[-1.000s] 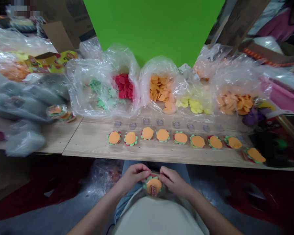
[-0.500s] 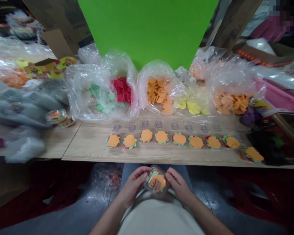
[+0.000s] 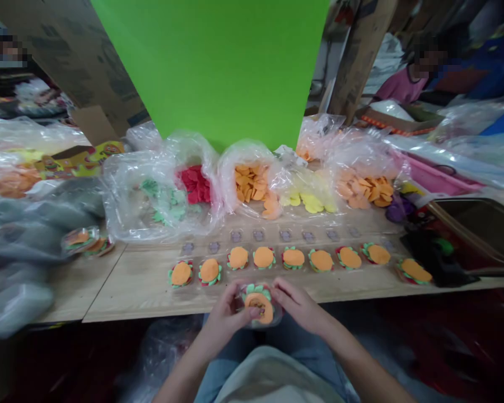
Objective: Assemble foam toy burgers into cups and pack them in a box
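Note:
My left hand (image 3: pixel 225 314) and my right hand (image 3: pixel 296 305) hold a small transparent plastic case (image 3: pixel 260 322) just in front of the table edge. Inside it lies a felt burger with an orange top and green lettuce edging. My left thumb presses on the orange felt (image 3: pixel 258 309), and my right fingers grip the case's right side. Beyond my hands, a row of similar felt burgers (image 3: pixel 293 258) sits on the wooden table (image 3: pixel 126 294), with a row of small grey pieces (image 3: pixel 259 235) behind them.
Transparent bags hold green (image 3: pixel 163 202), red (image 3: pixel 194 184), orange (image 3: pixel 250 183) and yellow (image 3: pixel 308 201) felt shapes. Grey bags (image 3: pixel 21 224) lie at left, a brown tray (image 3: pixel 479 229) at right. A green board (image 3: pixel 210 61) stands behind; a person in a pink top (image 3: pixel 403 89) sits far right.
The view has tilted upward and shifted, moving the table lower in the picture. My hands have drawn closer to the table edge, and my left thumb now lies across the orange felt.

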A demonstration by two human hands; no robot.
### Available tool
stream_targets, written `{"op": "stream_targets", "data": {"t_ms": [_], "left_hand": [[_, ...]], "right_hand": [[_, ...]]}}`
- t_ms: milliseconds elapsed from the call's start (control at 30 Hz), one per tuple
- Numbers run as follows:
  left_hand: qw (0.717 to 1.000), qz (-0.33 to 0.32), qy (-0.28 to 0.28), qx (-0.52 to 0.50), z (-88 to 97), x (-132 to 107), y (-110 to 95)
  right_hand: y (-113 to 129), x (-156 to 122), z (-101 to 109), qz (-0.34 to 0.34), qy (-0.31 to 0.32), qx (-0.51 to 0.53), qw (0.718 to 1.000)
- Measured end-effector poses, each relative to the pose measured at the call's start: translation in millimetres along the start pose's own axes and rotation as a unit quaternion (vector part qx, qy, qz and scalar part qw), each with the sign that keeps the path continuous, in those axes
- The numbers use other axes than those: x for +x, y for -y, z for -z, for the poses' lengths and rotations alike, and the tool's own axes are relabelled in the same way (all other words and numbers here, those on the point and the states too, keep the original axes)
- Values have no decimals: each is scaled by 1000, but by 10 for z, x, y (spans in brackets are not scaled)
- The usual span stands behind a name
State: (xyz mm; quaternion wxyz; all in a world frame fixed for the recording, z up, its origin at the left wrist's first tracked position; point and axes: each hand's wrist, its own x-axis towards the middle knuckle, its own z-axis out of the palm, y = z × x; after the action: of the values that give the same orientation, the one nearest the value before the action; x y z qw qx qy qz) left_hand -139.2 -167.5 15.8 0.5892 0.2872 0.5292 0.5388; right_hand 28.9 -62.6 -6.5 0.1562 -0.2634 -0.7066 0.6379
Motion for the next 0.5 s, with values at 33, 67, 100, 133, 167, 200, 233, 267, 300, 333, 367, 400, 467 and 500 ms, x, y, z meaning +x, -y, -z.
{"op": "stream_targets", "data": {"t_ms": [33,67,100,133,167,200,233,267,300,333,367,400,467,500], "left_hand": [[1000,4,16,11,-18,21,-57],[999,9,29,18,-41,38,-102],[999,14,39,20,-66,52,-133],[999,16,43,15,-93,65,-151],[999,17,41,-3,-119,79,-156],[999,20,32,-34,-144,95,-151],[997,25,17,-72,-168,116,-136],[993,35,-1,-112,-191,141,-117],[988,49,-19,-147,-214,168,-95],[982,67,-35,-172,-241,195,-75],[978,84,-48,-187,-273,222,-59],[974,99,-58,-195,-314,245,-48],[971,120,-70,-197,-421,286,-46],[970,133,-72,-189,-486,305,-53]], "right_hand": [[-6,21,23,-2,16,29,999],[-26,32,36,-5,26,57,998],[-53,34,44,-6,28,85,996],[-82,29,50,-7,23,110,994],[-110,20,57,-8,8,134,991],[-134,9,67,-7,-12,153,988],[-153,-3,81,-6,-32,168,985],[-168,-15,98,-6,-46,177,983],[-180,-28,119,-6,-54,180,982],[-191,-43,141,-6,-56,177,983],[-201,-63,162,-6,-58,169,984],[-212,-88,182,-7,-62,160,985],[-239,-145,213,-3,-79,141,987],[-257,-173,228,3,-91,131,987]]}}
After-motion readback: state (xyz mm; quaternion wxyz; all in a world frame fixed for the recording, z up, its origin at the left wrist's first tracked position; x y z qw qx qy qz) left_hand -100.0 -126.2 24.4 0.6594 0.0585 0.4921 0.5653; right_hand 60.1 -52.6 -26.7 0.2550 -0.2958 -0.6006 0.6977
